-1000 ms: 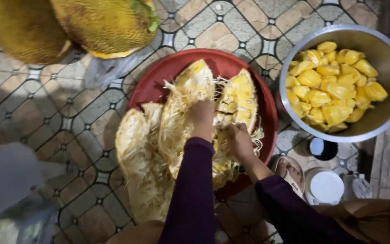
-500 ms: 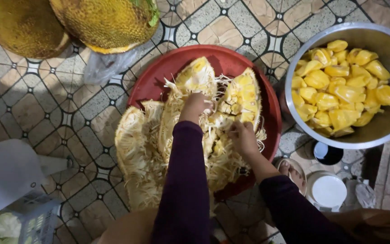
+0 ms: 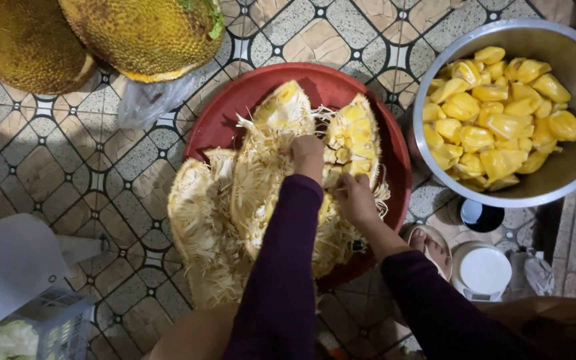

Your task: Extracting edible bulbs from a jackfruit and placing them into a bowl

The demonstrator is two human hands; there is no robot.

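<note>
A cut-open jackfruit (image 3: 261,180) with pale stringy fibres and yellow pods lies on a round red tray (image 3: 228,113) on the tiled floor. My left hand (image 3: 308,157), in a dark purple sleeve, presses into the middle of the fruit and grips its flesh. My right hand (image 3: 356,199) digs into the fibres just right of it, fingers curled around a piece of the fruit. A steel bowl (image 3: 568,180) at the right holds several peeled yellow pods (image 3: 495,120).
Two whole green-brown jackfruits (image 3: 135,33) lie at the top left beside a clear plastic bag (image 3: 145,100). A white lid (image 3: 485,270), a small dark cup (image 3: 480,215) and my sandalled foot (image 3: 428,247) are at the lower right. White paper and a plastic basket (image 3: 55,320) sit lower left.
The view shifted slightly. My left hand moved a little up into the fruit's middle and my right hand stayed working in the fibres beside it.
</note>
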